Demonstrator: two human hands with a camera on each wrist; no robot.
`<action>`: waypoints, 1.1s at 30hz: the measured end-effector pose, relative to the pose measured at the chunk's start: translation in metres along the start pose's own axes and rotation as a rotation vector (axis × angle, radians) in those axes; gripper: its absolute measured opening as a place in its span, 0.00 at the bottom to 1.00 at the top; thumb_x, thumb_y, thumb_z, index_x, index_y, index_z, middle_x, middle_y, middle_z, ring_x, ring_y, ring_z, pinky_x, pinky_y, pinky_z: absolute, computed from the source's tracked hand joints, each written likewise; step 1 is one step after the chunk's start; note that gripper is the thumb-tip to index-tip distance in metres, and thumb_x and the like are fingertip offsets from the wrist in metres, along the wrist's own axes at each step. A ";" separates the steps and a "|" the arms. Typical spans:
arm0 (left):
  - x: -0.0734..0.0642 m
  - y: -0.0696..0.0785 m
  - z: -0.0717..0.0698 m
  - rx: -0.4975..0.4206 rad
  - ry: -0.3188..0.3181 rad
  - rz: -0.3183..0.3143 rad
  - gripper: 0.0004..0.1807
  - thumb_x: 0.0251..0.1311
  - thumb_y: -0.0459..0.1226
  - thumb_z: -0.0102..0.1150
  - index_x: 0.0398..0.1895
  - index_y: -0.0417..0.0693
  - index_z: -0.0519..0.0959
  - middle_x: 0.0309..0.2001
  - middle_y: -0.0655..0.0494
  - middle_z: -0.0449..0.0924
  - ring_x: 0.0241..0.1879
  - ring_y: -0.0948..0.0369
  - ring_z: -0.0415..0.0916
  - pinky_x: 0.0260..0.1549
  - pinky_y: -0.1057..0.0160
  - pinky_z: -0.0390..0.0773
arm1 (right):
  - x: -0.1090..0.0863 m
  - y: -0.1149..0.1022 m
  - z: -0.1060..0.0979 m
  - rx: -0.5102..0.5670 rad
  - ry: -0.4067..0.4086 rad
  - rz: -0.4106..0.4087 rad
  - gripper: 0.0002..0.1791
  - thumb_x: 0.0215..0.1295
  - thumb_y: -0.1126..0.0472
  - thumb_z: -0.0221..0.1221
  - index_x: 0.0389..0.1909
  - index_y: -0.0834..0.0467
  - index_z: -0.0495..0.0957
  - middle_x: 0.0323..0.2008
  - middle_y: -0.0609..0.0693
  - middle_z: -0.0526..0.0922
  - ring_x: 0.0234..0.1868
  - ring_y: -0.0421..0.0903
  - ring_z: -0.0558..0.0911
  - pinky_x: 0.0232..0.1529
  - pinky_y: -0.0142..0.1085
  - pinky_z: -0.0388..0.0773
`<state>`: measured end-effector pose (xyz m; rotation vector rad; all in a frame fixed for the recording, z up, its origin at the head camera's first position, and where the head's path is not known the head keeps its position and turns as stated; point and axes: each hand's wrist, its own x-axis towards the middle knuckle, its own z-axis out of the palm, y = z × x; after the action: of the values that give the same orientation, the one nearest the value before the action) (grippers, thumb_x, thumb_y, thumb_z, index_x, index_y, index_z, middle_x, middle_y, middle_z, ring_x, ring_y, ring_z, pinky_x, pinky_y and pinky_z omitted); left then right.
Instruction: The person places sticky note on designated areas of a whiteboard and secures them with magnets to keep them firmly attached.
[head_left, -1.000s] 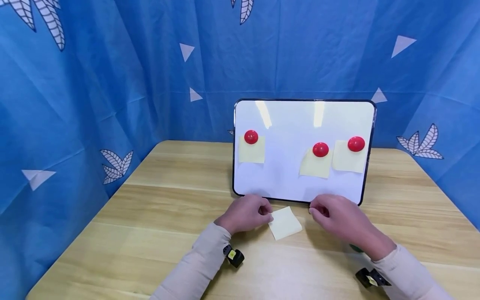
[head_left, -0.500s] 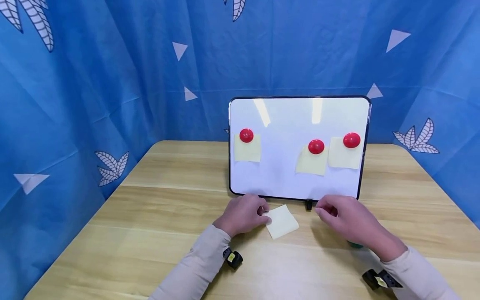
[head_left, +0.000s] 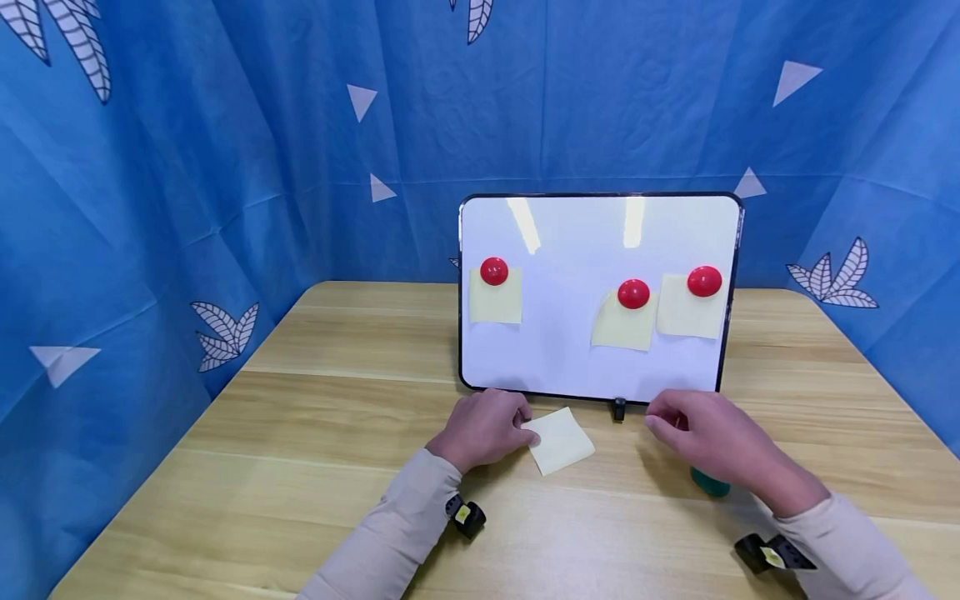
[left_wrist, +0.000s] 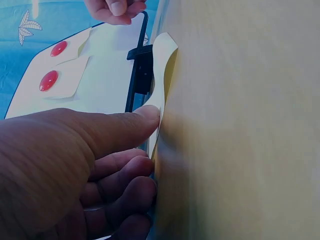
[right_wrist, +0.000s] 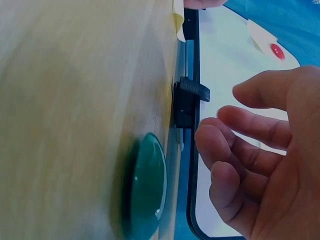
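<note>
My left hand (head_left: 483, 427) pinches the left corner of a pale yellow sticky note (head_left: 562, 442), which is held just in front of the whiteboard (head_left: 558, 233). In the left wrist view the thumb presses on the note (left_wrist: 160, 70), whose far end curls. My right hand (head_left: 708, 433) hovers by the board's lower right edge, its fingers loosely curled around nothing. Beneath it, on the table, lies a green magnet (head_left: 710, 483), a glossy dome in the right wrist view. Red magnets (head_left: 633, 293) pin several sticky notes (head_left: 624, 327) to the board.
The whiteboard stands tilted back on a black foot clip (head_left: 618, 409) on the wooden table (head_left: 315, 433). Behind and beside the table hangs a blue patterned curtain (head_left: 225, 167). Each wrist carries a small black camera (head_left: 469, 518).
My right hand has drawn back to the right, away from the note, uncovering the board's foot clip and more of the green magnet. The left hand keeps its pinch, nearly still.
</note>
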<state>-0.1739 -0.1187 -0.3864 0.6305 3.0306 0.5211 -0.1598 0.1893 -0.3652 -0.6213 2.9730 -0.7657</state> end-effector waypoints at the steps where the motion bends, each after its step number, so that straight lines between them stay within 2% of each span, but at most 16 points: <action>1: 0.000 0.000 0.000 0.001 -0.001 -0.004 0.10 0.53 0.50 0.73 0.34 0.59 0.84 0.29 0.73 0.76 0.31 0.72 0.73 0.32 0.63 0.73 | 0.000 0.001 -0.001 -0.007 -0.013 0.009 0.03 0.68 0.57 0.64 0.37 0.51 0.84 0.26 0.41 0.77 0.28 0.42 0.73 0.28 0.35 0.73; 9: 0.001 -0.001 0.000 -0.018 -0.009 -0.007 0.10 0.54 0.51 0.73 0.29 0.63 0.80 0.30 0.74 0.77 0.31 0.70 0.74 0.32 0.62 0.74 | 0.000 0.006 -0.006 -0.043 -0.085 0.054 0.07 0.68 0.56 0.63 0.41 0.54 0.84 0.25 0.42 0.76 0.26 0.42 0.73 0.26 0.36 0.71; 17: 0.001 -0.003 0.002 -0.051 -0.012 -0.001 0.08 0.55 0.50 0.72 0.29 0.62 0.81 0.27 0.75 0.75 0.30 0.71 0.72 0.31 0.65 0.72 | -0.001 0.010 -0.007 -0.063 -0.095 0.069 0.08 0.67 0.55 0.65 0.41 0.54 0.85 0.23 0.43 0.74 0.25 0.42 0.72 0.25 0.35 0.69; 24: 0.002 -0.007 0.006 -0.055 0.017 0.043 0.05 0.59 0.46 0.70 0.28 0.63 0.84 0.25 0.75 0.75 0.29 0.72 0.72 0.30 0.66 0.73 | 0.000 0.012 -0.008 -0.082 -0.091 0.071 0.07 0.66 0.55 0.66 0.39 0.54 0.84 0.21 0.44 0.73 0.23 0.42 0.71 0.23 0.35 0.68; 28: 0.002 -0.006 0.006 -0.049 0.020 0.039 0.06 0.58 0.48 0.70 0.30 0.61 0.83 0.26 0.74 0.75 0.29 0.71 0.72 0.29 0.66 0.72 | -0.002 0.012 -0.010 -0.104 -0.098 0.071 0.07 0.65 0.54 0.66 0.39 0.53 0.84 0.21 0.44 0.72 0.23 0.42 0.71 0.24 0.36 0.68; 33: 0.001 -0.004 0.005 -0.020 0.021 0.013 0.13 0.55 0.53 0.71 0.37 0.58 0.84 0.28 0.73 0.77 0.30 0.71 0.72 0.29 0.66 0.72 | -0.003 0.014 -0.015 -0.110 -0.120 0.083 0.08 0.65 0.53 0.66 0.38 0.53 0.84 0.22 0.44 0.73 0.24 0.43 0.72 0.25 0.37 0.69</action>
<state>-0.1764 -0.1199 -0.3925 0.6486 3.0394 0.5609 -0.1633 0.2083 -0.3587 -0.5243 2.9240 -0.5427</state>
